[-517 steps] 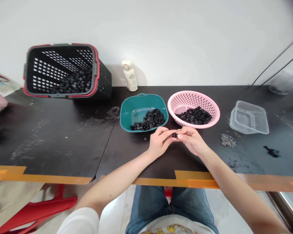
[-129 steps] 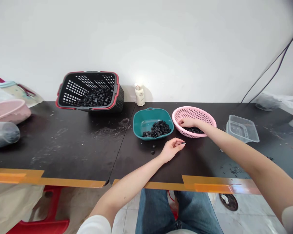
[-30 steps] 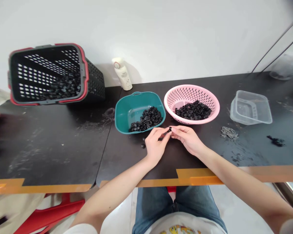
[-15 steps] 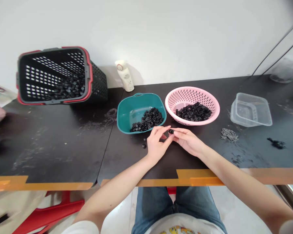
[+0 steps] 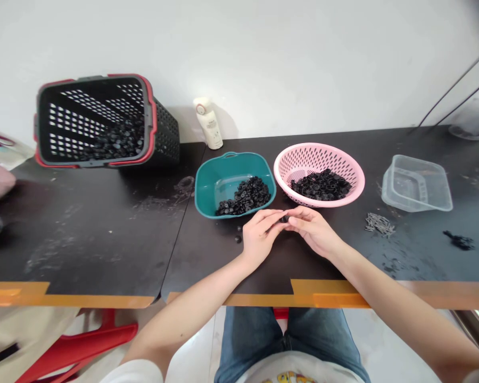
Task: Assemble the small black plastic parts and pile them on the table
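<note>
Between the fingertips of both hands is a small round black part (image 5: 284, 218), just in front of the two basins. My left hand (image 5: 259, 234) pinches it from the left, my right hand (image 5: 312, 230) from the right; the fingers hide most of it. Behind my left hand is a teal basin (image 5: 207, 183) with small black discs (image 5: 247, 197) heaped toward its front right. A pink perforated basket (image 5: 360, 178) beyond my right hand contains black ring-like parts (image 5: 323, 184). Close to my left wrist, a couple of loose black pieces (image 5: 238, 239) lie on the table.
At the back left a dark crate (image 5: 165, 127) with a red rim lies tilted, black parts inside. Next to it stands a white bottle (image 5: 209, 125). On the right are a clear plastic tub (image 5: 417, 183), a pile of thin grey pins (image 5: 379, 225) and a black clump (image 5: 459, 240).
My left fingers have closed in on the black part, which both hands now cover more. The whole view has shifted slightly, with the table things appearing a little further right.
</note>
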`<control>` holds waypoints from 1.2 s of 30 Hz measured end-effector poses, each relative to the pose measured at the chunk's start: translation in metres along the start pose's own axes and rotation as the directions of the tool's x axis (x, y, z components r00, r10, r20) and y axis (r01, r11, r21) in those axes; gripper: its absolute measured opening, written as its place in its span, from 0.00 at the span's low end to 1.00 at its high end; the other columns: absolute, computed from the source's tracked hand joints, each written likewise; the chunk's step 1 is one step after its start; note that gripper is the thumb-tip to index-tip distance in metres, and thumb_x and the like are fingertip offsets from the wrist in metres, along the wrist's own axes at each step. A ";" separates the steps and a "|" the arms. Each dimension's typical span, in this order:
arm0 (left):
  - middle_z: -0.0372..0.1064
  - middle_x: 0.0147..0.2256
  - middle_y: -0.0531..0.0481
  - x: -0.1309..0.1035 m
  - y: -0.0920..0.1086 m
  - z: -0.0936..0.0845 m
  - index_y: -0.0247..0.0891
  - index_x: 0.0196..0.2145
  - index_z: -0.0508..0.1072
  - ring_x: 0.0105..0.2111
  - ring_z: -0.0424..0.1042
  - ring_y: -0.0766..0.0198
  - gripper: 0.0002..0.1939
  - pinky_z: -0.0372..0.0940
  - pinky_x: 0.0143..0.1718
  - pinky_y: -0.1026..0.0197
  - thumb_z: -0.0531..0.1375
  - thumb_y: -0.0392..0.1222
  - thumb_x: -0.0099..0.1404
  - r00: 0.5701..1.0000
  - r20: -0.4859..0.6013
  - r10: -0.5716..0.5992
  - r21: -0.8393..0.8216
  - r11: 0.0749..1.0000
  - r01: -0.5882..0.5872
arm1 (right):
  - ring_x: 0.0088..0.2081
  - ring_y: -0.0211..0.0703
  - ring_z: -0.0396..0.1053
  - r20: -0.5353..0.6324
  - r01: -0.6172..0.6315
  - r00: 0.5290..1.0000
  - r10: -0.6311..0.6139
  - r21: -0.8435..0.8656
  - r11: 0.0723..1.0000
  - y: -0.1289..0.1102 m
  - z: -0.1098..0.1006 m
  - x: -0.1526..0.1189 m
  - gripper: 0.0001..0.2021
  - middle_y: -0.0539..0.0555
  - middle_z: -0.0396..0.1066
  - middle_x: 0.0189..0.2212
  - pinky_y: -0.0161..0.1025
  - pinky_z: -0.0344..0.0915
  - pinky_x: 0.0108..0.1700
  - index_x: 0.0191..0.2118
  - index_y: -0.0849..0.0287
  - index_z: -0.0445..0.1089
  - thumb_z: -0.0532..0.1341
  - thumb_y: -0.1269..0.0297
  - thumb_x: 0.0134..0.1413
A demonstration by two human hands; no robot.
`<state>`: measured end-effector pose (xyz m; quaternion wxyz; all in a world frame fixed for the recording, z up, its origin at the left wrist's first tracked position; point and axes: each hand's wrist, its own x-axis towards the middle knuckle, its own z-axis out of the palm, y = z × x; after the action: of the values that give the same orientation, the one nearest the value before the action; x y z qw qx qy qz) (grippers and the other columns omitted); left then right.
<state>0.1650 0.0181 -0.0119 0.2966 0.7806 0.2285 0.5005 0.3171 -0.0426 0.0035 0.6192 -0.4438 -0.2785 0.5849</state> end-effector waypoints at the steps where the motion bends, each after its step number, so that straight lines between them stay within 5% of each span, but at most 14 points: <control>1: 0.73 0.41 0.48 0.000 0.000 0.000 0.44 0.46 0.75 0.39 0.73 0.64 0.12 0.72 0.39 0.61 0.62 0.39 0.63 1.000 -0.012 -0.008 -0.004 1.000 0.008 | 0.30 0.36 0.72 -0.025 0.019 0.999 -0.019 -0.021 1.000 0.000 0.000 0.000 0.12 0.49 0.76 0.31 0.38 0.70 0.38 0.33 0.54 0.76 0.73 0.65 0.38; 19: 0.73 0.37 0.50 -0.001 0.001 -0.001 0.43 0.43 0.76 0.33 0.72 0.67 0.12 0.70 0.31 0.65 0.64 0.37 0.61 0.998 -0.054 -0.038 -0.029 0.999 0.037 | 0.27 0.41 0.73 -0.029 0.208 0.975 -0.222 -0.251 0.945 0.001 0.004 -0.007 0.08 0.51 0.77 0.29 0.44 0.73 0.33 0.35 0.51 0.79 0.71 0.61 0.44; 36: 0.70 0.41 0.48 0.003 0.001 0.000 0.42 0.47 0.74 0.33 0.70 0.69 0.16 0.70 0.33 0.66 0.64 0.37 0.61 1.000 0.027 0.008 -0.071 0.997 -0.006 | 0.32 0.37 0.74 0.077 0.029 0.996 -0.031 0.027 0.999 0.000 0.000 -0.003 0.08 0.47 0.75 0.28 0.39 0.71 0.43 0.28 0.56 0.71 0.71 0.65 0.45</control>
<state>0.1659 0.0189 -0.0091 0.3253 0.7772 0.2036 0.4987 0.3167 -0.0455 0.0046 0.6225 -0.4081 -0.3015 0.5959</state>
